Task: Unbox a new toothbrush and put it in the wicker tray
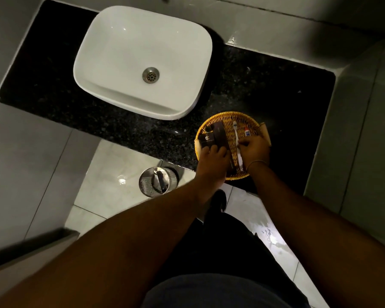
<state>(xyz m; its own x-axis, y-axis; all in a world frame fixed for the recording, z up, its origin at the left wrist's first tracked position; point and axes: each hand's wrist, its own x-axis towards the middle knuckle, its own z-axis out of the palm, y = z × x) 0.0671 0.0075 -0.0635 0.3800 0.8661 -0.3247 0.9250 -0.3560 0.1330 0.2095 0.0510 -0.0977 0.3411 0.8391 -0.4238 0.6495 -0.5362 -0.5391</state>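
Note:
A round wicker tray sits on the black counter to the right of the sink. A white toothbrush lies in it, head pointing away from me. My right hand rests on its handle with the fingers closed around it. Dark brown boxes lie in the tray's left half. My left hand rests on them, fingers curled over a long dark box. A small white tube with a red and blue end lies to the right of the brush.
A white basin with a metal drain fills the left of the black granite counter. On the tiled floor below the counter edge stands a metal wire bin. Grey walls close in on the right.

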